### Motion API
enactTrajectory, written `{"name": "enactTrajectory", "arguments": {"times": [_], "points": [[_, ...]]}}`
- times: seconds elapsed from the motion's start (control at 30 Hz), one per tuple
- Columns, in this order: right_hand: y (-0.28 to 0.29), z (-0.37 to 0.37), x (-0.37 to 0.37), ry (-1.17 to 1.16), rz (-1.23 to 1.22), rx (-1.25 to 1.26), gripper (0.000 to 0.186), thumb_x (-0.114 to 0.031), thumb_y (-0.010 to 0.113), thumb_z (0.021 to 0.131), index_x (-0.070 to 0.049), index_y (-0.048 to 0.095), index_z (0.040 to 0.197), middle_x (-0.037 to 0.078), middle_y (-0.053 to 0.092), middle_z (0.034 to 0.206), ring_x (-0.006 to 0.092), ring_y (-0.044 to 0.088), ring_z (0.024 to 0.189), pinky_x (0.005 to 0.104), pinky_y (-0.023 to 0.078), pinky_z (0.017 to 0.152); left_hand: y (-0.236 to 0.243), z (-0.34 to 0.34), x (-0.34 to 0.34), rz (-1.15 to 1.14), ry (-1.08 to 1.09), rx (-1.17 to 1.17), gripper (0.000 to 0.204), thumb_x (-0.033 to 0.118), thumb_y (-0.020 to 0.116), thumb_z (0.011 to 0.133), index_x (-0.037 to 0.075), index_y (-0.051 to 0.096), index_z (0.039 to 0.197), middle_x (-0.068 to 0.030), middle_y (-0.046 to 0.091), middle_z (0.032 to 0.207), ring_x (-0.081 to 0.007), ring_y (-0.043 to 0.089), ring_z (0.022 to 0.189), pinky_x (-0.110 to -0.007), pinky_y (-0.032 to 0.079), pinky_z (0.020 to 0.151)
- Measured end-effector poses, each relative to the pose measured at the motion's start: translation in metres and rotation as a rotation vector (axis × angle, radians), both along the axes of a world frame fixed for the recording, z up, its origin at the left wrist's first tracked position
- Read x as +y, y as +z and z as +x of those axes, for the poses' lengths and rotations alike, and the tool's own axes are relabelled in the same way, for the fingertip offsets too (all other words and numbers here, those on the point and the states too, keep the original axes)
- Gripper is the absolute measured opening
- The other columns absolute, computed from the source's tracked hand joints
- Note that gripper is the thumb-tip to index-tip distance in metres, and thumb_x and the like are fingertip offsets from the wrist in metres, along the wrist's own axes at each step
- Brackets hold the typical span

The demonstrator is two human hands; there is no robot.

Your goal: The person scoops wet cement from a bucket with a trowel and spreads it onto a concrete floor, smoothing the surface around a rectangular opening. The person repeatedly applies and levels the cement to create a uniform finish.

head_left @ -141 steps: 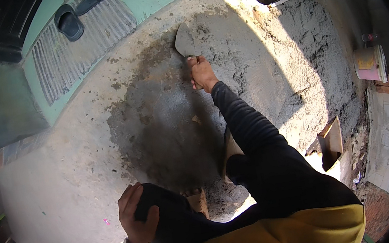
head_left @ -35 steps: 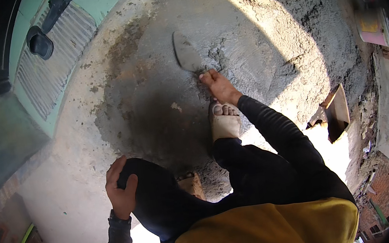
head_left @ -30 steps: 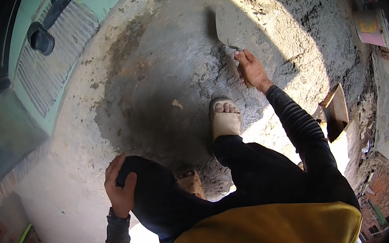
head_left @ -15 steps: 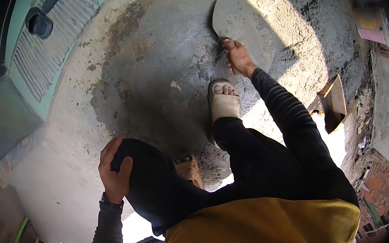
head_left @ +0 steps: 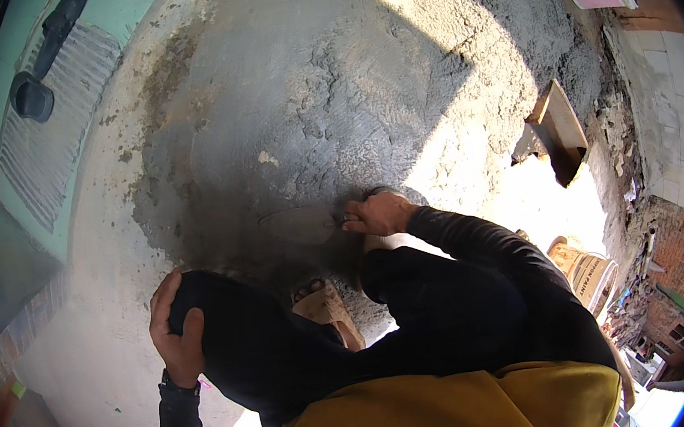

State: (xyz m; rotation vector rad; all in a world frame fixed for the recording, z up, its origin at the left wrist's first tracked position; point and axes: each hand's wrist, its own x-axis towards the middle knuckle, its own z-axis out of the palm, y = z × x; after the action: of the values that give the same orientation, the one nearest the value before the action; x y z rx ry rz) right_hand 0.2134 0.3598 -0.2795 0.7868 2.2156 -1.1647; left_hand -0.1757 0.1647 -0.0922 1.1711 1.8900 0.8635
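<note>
One dull-grey, rounded trowel point(head_left: 302, 226) is pointing left, the right hand point(head_left: 381, 213) gripping it; the left hand point(head_left: 176, 332) is resting open.

The shadowed trowel point(head_left: 302, 226) seems grey, the mat point(head_left: 48, 144) grey-striped, the shirt point(head_left: 438, 417) mustard.

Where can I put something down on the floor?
The pale floor between the ribbed mat and the left hand looks bare. The grey patch beyond the trowel is open too, but looks damp. It's crowded where the right hand, trowel and tan sandal sit close together.
</note>
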Motion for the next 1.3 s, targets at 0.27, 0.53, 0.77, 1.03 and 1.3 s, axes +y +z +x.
{"name": "enactTrajectory", "arguments": {"times": [0.27,0.53,0.77,1.03,1.3], "points": [[0.018,0.066,0.216,-1.071,0.033,-0.114,0.067,-0.064,0.045,0.107,-0.001,0.063,0.118,0.007,0.056,0.065,0.0172,0.053,0.044,0.0366,0.046,0.042,0.002,0.003,-0.016,-0.056,0.039,0.055,0.057,0.017,0.061,0.09,-0.005,0.06,0.143,-0.0215,0.061,0.146,-0.0358,0.054,0.138,-0.047,0.037,0.119],[0.019,-0.007,0.1,-0.445,-0.071,0.058,0.066,-0.065,0.049,0.104,-0.004,0.065,0.125,0.013,0.068,0.096,0.0303,0.068,0.084,0.0472,0.054,0.079,-0.004,0.007,0.01,-0.092,0.052,0.012,0.058,0.015,0.059,0.088,-0.007,0.059,0.142,-0.0218,0.061,0.144,-0.0348,0.055,0.136,-0.046,0.037,0.119],[-0.015,0.065,0.183,-0.864,0.299,-0.015,0.044,-0.043,0.043,0.111,-0.009,0.067,0.123,0.018,0.074,0.108,0.0383,0.073,0.1,0.0485,0.058,0.087,-0.007,0.01,0.024,-0.204,0.027,0.022,0.061,0.024,0.057,0.094,-0.007,0.055,0.146,-0.0216,0.057,0.148,-0.0347,0.053,0.136,-0.046,0.038,0.118],[0.001,0.176,0.033,-0.618,0.251,-0.191,0.061,-0.065,0.047,0.103,-0.01,0.069,0.118,0.021,0.074,0.09,0.0423,0.073,0.089,0.055,0.058,0.079,0.006,0.042,0.061,-0.226,-0.063,-0.024,0.064,0.025,0.062,0.094,-0.011,0.054,0.146,-0.0298,0.058,0.146,-0.0392,0.058,0.132,-0.05,0.043,0.114],[0.029,0.257,0.147,-1.022,0.23,-0.431,0.075,-0.077,0.057,0.091,-0.01,0.08,0.116,0.017,0.078,0.111,0.0374,0.074,0.106,0.0476,0.058,0.091,-0.021,0.024,0.082,-0.293,-0.255,0.044,0.068,0.028,0.064,0.091,-0.007,0.053,0.149,-0.0297,0.058,0.146,-0.0415,0.055,0.133,-0.05,0.04,0.118]]}}
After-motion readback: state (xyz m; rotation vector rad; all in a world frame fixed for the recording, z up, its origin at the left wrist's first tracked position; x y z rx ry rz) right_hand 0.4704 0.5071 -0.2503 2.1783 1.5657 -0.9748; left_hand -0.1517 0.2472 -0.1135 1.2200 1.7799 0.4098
